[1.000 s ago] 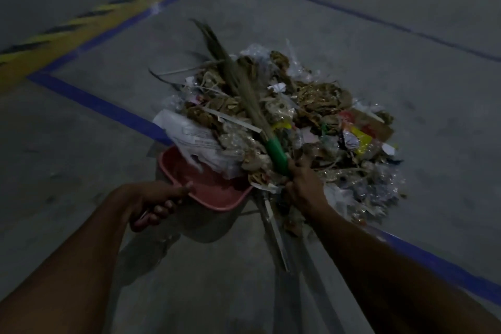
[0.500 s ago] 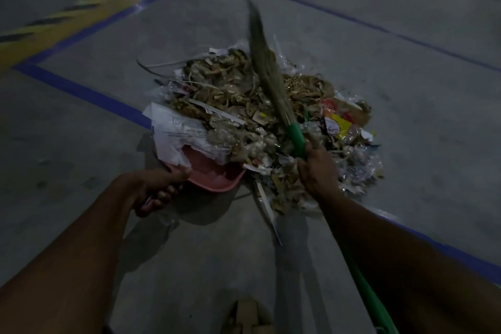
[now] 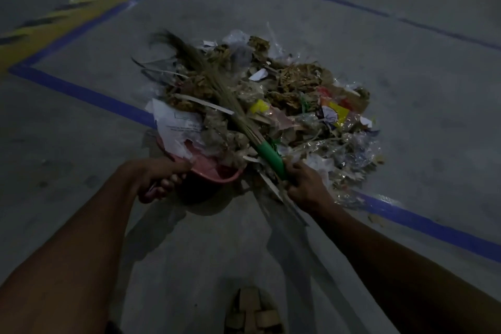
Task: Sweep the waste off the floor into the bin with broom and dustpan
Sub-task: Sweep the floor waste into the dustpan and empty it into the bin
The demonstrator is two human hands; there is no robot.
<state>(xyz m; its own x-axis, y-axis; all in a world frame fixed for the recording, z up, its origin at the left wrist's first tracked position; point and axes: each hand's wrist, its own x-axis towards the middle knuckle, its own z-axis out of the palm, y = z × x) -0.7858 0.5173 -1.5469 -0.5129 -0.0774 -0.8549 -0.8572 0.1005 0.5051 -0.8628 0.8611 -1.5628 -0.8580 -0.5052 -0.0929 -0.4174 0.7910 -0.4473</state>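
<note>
Right hand (image 3: 306,184) grips broom (image 3: 217,89) lying across waste pile (image 3: 284,106), left hand (image 3: 160,179) holds red dustpan (image 3: 217,173) at pile's near edge, bare floor (image 3: 420,76) all around

Industrial floor, blue line (image 3: 81,91), hazard stripe (image 3: 81,5)

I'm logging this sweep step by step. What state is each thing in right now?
Left hand: grips the pink plastic dustpan's handle.
Right hand: grips the broom's green handle.
Pink plastic dustpan: tilted at the pile's edge, partly covered by torn white paper.
Straw broom: lying across the pile.
Mixed waste pile: heaped on the floor.
</note>
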